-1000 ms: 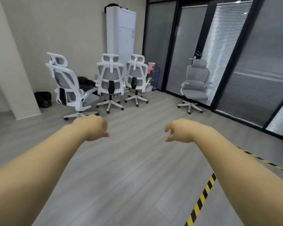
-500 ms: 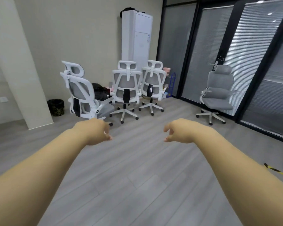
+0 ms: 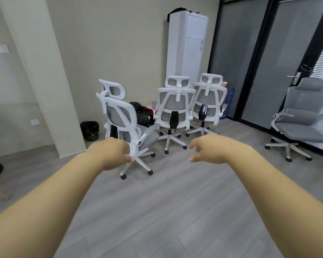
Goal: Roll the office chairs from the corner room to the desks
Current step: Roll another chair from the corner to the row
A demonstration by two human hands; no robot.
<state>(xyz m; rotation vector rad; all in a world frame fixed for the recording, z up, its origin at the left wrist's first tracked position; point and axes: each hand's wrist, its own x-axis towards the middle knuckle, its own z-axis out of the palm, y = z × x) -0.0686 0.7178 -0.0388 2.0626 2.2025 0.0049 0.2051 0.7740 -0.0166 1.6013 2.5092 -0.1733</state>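
Three white-framed mesh office chairs stand in the corner: the nearest chair [image 3: 119, 116] at left turned sideways, a middle chair [image 3: 175, 107] and a right chair [image 3: 208, 101] with their backs to me. A fourth, all-grey chair [image 3: 300, 118] stands by the glass wall at right. My left hand [image 3: 110, 151] and my right hand [image 3: 207, 149] are stretched out in front of me, fingers loosely curled, holding nothing. Both hands are still short of the chairs; the left hand overlaps the nearest chair's base in view.
A tall white floor air conditioner [image 3: 186, 45] stands behind the chairs. A black waste bin [image 3: 90, 130] and a black bag [image 3: 141, 112] sit by the wall. A pillar [image 3: 45, 81] rises at left, glass partitions [image 3: 268, 53] at right. Grey plank floor lies between me and the chairs.
The view has moved forward and turned left; the chairs are closer and larger. The yellow-black floor tape has left the view. Both hands stay extended and empty.
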